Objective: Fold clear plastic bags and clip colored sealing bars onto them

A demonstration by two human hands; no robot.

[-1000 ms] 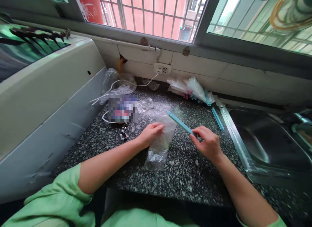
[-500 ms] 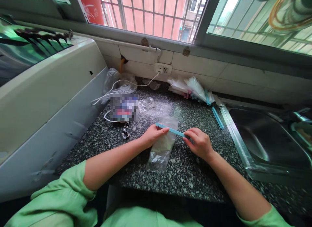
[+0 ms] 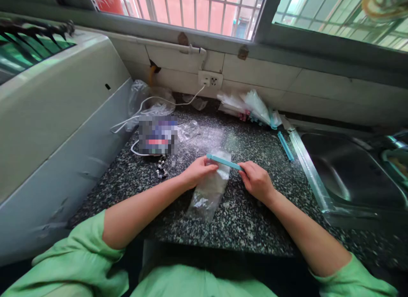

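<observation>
A clear plastic bag (image 3: 208, 190) lies on the speckled black counter (image 3: 242, 220). Across its upper end runs a thin light-blue sealing stick (image 3: 223, 161). My left hand (image 3: 198, 172) pinches the stick's left end and rests on the bag. My right hand (image 3: 256, 181) pinches the stick's right end with closed fingers. Both hands sit close together over the bag's top.
A second blue stick (image 3: 284, 145) lies by the steel sink (image 3: 350, 178) at the right. More bags and sticks (image 3: 251, 109) pile against the tiled wall. A blurred packet (image 3: 157, 134), white cable (image 3: 140, 114) and a small beaded item (image 3: 160, 171) lie left, beside a large white appliance (image 3: 54, 114).
My right hand swung the blue stick from pointing up-left down across the bag's top. My left hand took its left end. The view shifted slightly.
</observation>
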